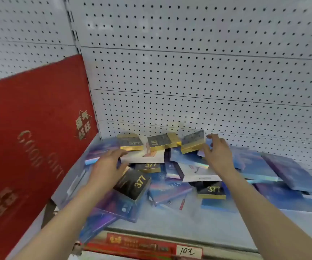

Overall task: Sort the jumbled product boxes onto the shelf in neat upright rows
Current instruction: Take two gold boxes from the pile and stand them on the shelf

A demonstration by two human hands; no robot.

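Note:
A jumble of product boxes lies on the white shelf [170, 226]. Several are black-and-gold boxes marked 377, one near the front [134, 184], one at the back [162, 141] and one tilted at the back right [192, 143]. Blue and purple boxes [254, 164] and a flat white box [144, 156] lie among them. My left hand [108, 162] reaches into the pile with fingers extended, touching the white box's left edge. My right hand [215, 149] is at the tilted 377 box's right side, fingers loosely spread, touching it.
A large red gift box [29, 147] with gold lettering leans at the left, against the shelf divider. White pegboard [207, 72] forms the back wall. A red price strip [142, 246] with a "10" tag runs along the shelf's front edge.

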